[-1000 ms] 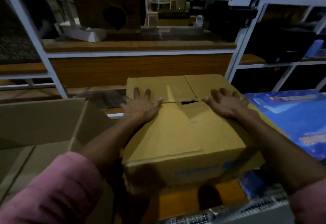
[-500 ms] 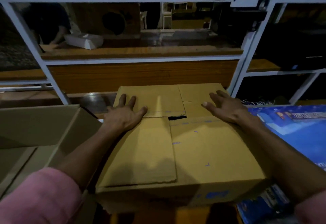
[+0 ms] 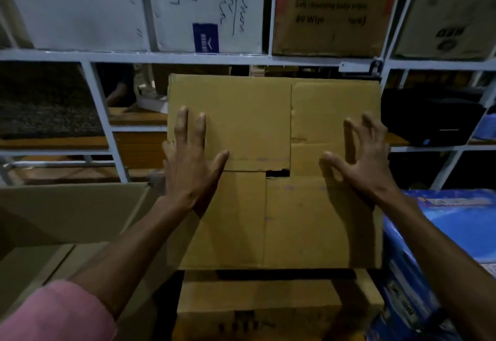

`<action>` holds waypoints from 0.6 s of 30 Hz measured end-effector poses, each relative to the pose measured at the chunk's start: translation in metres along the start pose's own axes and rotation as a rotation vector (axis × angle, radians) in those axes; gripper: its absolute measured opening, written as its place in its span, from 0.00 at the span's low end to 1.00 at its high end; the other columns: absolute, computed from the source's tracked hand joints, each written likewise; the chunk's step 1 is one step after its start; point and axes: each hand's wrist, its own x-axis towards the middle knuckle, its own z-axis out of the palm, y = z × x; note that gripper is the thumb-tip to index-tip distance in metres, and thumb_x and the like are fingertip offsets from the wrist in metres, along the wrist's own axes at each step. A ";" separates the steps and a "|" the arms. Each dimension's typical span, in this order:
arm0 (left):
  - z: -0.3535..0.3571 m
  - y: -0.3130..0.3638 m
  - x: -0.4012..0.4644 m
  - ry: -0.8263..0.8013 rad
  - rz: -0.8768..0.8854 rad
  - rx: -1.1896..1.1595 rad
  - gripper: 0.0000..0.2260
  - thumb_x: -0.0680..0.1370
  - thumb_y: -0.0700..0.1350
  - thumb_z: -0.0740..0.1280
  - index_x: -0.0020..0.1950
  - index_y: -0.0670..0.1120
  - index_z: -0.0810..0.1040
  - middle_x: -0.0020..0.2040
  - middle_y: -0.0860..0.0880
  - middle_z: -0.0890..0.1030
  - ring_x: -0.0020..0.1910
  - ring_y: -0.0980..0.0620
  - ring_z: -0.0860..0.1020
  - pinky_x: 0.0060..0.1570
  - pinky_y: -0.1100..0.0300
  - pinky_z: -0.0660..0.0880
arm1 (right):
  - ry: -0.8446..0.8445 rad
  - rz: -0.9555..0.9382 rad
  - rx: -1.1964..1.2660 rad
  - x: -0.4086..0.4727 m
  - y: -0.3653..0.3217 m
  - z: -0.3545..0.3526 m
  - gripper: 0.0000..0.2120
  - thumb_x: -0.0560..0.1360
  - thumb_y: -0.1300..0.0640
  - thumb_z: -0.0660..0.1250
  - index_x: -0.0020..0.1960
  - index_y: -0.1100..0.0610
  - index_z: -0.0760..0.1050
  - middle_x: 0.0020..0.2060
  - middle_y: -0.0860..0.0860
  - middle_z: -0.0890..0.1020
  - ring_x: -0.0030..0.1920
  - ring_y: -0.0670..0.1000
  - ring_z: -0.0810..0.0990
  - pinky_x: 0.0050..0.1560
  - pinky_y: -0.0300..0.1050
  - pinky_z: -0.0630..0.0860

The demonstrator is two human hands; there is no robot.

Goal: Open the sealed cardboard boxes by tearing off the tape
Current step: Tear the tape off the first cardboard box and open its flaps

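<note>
A brown cardboard box [image 3: 273,220] fills the middle of the view, its flapped face turned toward me, with a small dark gap where the flaps meet. My left hand [image 3: 192,163] lies flat on the left part of that face, fingers spread. At the right edge my right hand [image 3: 358,156] has curled fingers touching the cardboard; whether it grips the box edge I cannot tell. No tape is visible on this face. Beneath it stands another brown box [image 3: 257,308].
An open cardboard box [image 3: 53,222] stands at the left. A blue printed carton [image 3: 442,246] is at the right. Behind is a white metal rack [image 3: 188,57] with white and brown boxes on its upper shelf.
The box has tipped up and risen, so its flapped face now faces me in front of the rack. Both hands moved up with it. My right fingers have curled.
</note>
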 end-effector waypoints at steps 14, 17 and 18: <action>-0.046 -0.027 -0.050 0.132 0.138 -0.162 0.50 0.72 0.57 0.76 0.82 0.51 0.46 0.82 0.44 0.41 0.80 0.37 0.47 0.67 0.31 0.68 | 0.195 -0.140 0.050 -0.062 -0.019 -0.027 0.55 0.65 0.41 0.80 0.79 0.47 0.49 0.75 0.54 0.50 0.76 0.60 0.53 0.71 0.65 0.66; -0.067 -0.021 -0.026 0.031 0.130 -0.127 0.54 0.69 0.57 0.79 0.82 0.55 0.45 0.82 0.47 0.41 0.78 0.32 0.53 0.63 0.32 0.69 | 0.118 -0.155 -0.030 -0.045 -0.026 -0.045 0.58 0.63 0.44 0.82 0.80 0.47 0.48 0.78 0.52 0.47 0.78 0.62 0.51 0.69 0.71 0.65; -0.071 -0.021 -0.019 -0.028 0.120 -0.103 0.55 0.68 0.57 0.80 0.82 0.57 0.45 0.82 0.48 0.41 0.77 0.32 0.55 0.64 0.31 0.69 | 0.058 -0.138 -0.070 -0.040 -0.027 -0.050 0.59 0.62 0.45 0.82 0.80 0.47 0.47 0.79 0.53 0.46 0.78 0.63 0.51 0.69 0.72 0.64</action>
